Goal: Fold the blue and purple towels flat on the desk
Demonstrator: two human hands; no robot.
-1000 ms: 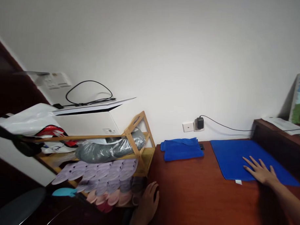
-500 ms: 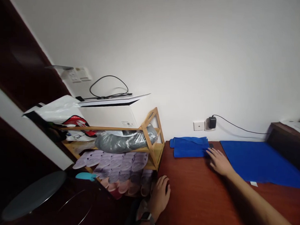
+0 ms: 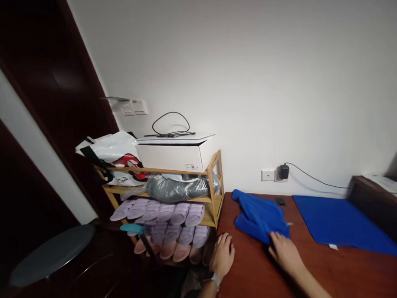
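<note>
A folded blue cloth (image 3: 258,214) lies rumpled on the reddish-brown table (image 3: 253,272), pulled toward me. My right hand (image 3: 284,252) grips its near corner, fingers closed on the fabric. A second blue cloth (image 3: 339,223) is spread flat further right on the table. My left hand (image 3: 223,256) rests on the table's left edge, fingers curled over it, holding nothing that I can see.
A wooden shoe rack (image 3: 180,200) with several pairs of slippers stands left of the table, with a white box (image 3: 175,152) and a cable on top. A charger (image 3: 284,171) is plugged into the wall. A small dark object (image 3: 280,201) lies by the wall. A stool (image 3: 51,257) stands at lower left.
My right hand left the spread cloth, reached the folded cloth by the wall and dragged it toward me, rumpling it. The view swung left. My left hand stayed on the table's edge.
</note>
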